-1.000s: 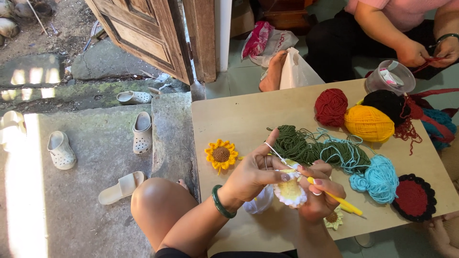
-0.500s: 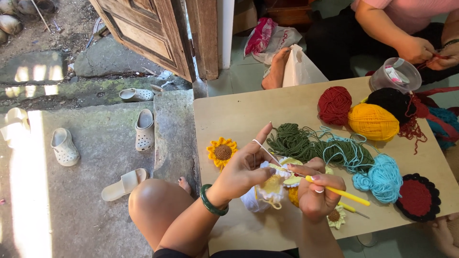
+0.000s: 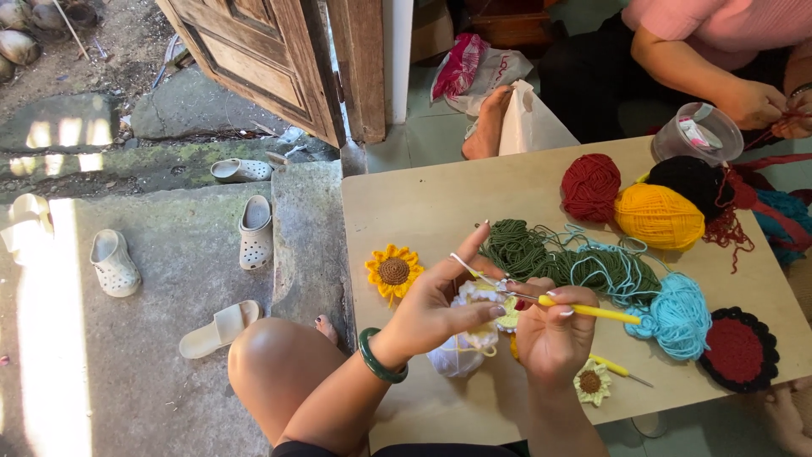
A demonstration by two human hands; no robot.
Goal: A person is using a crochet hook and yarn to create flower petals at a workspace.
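My left hand (image 3: 440, 306) pinches a small white and yellow crochet piece (image 3: 484, 298) above the low wooden table (image 3: 440, 203), with a green bangle (image 3: 378, 359) on its wrist. My right hand (image 3: 554, 337) grips a yellow-handled crochet hook (image 3: 558, 305) whose metal tip points left into the piece. White yarn runs down to a white ball (image 3: 457, 355) under my hands. A finished sunflower (image 3: 393, 271) lies just left of my left hand. A smaller pale flower (image 3: 591, 382) lies by my right wrist.
Yarn lies on the table: green (image 3: 524, 250), light blue (image 3: 677, 315), yellow (image 3: 658, 216), red (image 3: 589, 186) and black (image 3: 692, 180). A red and black round piece (image 3: 734, 349) sits at the right edge. Another person (image 3: 727, 59) works across the table. Sandals (image 3: 255, 230) lie on the stone step.
My hands have shifted slightly right and up with the crochet piece. The hook has worked through the piece. The view has drifted a little.
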